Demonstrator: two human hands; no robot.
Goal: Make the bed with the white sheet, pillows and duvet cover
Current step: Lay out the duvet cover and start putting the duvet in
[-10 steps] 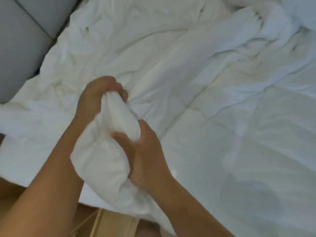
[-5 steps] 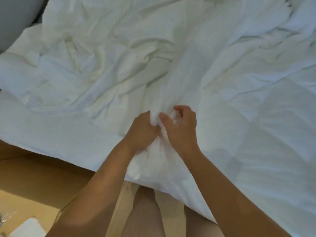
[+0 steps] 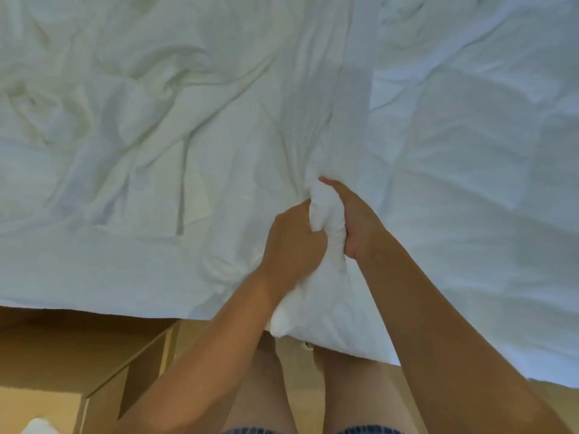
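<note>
Half a second on, both hands had slid toward the right along the bed edge, and the bunch of cloth between them stood taller than before, with the camera dipped lower so the grey patch at the upper left was gone from sight.

Left of the hands, the white duvet cover (image 3: 131, 145) lay rumpled in broad, soft creases, filling the whole width of the view. Below its near hem showed a tan floor (image 3: 62, 349) and a pale board edge (image 3: 125, 368) angling toward the hands.

Then the left hand (image 3: 289, 245), fingers curled tight around the lower part of a gathered bunch of white fabric (image 3: 326, 214). That bunch ran with its long axis from the near hem straight away from the person, its top pointing toward the far side of the bed. Taut pleats fanned out from it and ran up the cover.

Just right of the bunch, touching it, the right hand (image 3: 357, 223) clamped the same roll from the other side, thumb on top. Further right the cover lay flatter, in wide quilted panels.

No label, brand or writing could be read anywhere on the cloth.
</note>
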